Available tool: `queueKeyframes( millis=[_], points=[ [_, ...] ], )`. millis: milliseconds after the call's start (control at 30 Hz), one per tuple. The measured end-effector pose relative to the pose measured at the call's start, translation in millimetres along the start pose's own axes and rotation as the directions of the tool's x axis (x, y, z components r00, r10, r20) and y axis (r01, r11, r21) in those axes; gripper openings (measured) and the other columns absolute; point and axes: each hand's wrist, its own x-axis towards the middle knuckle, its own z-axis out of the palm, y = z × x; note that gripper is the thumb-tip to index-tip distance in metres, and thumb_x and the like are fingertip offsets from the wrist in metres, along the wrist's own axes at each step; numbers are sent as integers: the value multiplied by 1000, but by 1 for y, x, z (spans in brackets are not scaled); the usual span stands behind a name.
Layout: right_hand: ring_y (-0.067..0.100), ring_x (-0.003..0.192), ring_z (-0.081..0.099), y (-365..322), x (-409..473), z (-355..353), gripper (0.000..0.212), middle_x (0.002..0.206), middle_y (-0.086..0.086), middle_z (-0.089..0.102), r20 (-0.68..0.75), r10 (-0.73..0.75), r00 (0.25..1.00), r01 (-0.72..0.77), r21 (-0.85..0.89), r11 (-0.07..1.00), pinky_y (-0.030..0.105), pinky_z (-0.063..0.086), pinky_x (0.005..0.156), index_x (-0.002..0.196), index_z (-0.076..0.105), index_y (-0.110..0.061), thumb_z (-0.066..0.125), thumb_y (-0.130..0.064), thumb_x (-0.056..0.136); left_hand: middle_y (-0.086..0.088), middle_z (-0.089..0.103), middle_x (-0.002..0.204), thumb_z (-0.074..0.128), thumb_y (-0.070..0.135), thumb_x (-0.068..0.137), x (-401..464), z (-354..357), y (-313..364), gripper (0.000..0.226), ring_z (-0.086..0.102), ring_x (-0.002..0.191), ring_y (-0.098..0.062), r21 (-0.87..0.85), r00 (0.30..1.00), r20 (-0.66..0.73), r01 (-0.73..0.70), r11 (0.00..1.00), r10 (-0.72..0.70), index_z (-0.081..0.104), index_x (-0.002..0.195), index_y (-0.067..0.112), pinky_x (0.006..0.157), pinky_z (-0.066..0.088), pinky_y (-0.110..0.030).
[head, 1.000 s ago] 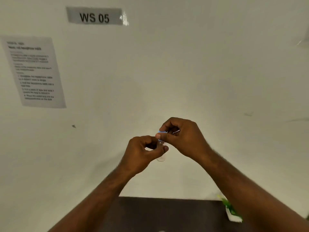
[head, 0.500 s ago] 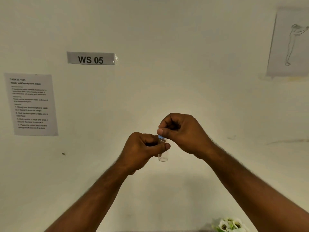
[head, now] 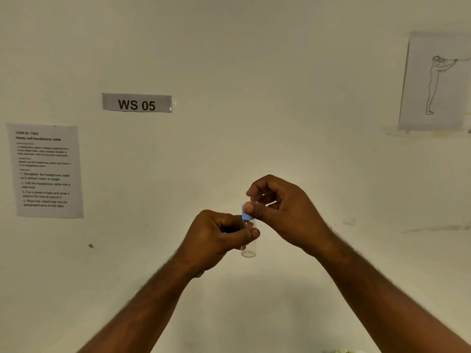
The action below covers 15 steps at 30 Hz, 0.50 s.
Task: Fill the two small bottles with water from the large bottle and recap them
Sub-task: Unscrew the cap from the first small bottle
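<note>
A small clear bottle point(head: 248, 249) is held upright in the air in front of the wall. My left hand point(head: 216, 238) grips its body with thumb and curled fingers. A light blue cap point(head: 246, 214) sits on the bottle's neck, and my right hand point(head: 283, 210) pinches it between thumb and forefinger from the right. I cannot tell whether the bottle holds water. The second small bottle and the large bottle are out of view.
A cream wall fills the view. It carries a "WS 05" label point(head: 137, 103), a printed instruction sheet point(head: 46, 170) at left and a figure drawing point(head: 437, 81) at upper right. A bit of white flowers point(head: 340, 351) peeks in at the bottom edge.
The camera has tilted upward, so the dark table and the flowers dropped out of view. Both hands stay on the bottle and cap; the right fingers have shifted round the cap.
</note>
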Motion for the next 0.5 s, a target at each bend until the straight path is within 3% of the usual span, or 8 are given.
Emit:
queueKeyframes(
  millis=[100,233,300,400,500],
  points=[
    [7,82,68,-1,-1,3,13,85,-13,72,-11,-35,999,34,-65,997,23,56,72,86,67,-28,80,-26,84,-6,77,70,82,20,82,2,-1,1,10,72,66,-19,22,1000,10,-12,1000,12,82,80,10,71,62,-33],
    [-2,101,67,2,-4,-2,17,104,-20,73,119,-2,993,7,-43,999,14,53,85,102,69,-27,65,-11,95,-3,78,71,82,23,82,0,-1,0,8,73,67,-21,32,1000,15,-2,999,1,83,83,15,70,60,-25],
    [-5,102,65,2,-5,-2,16,109,-23,71,116,11,993,-10,-13,1000,11,52,81,107,68,-29,65,-17,96,-4,77,70,82,22,82,0,-2,-1,9,72,66,-19,35,1000,11,-9,999,9,83,83,13,69,58,-23],
    [2,91,67,2,-4,4,13,97,-19,71,25,20,999,-20,-24,1000,26,58,77,96,66,-29,76,-28,88,-4,76,68,81,19,83,1,-4,0,7,71,64,-17,43,999,24,-33,999,32,81,77,15,67,58,-23],
    [3,94,68,5,-3,6,13,95,-17,73,42,25,999,-23,-39,999,32,59,82,94,66,-28,73,-18,89,-2,76,67,82,21,82,1,-4,-1,9,70,64,-14,57,999,24,-35,998,34,80,74,22,67,56,-19]
  ],
)
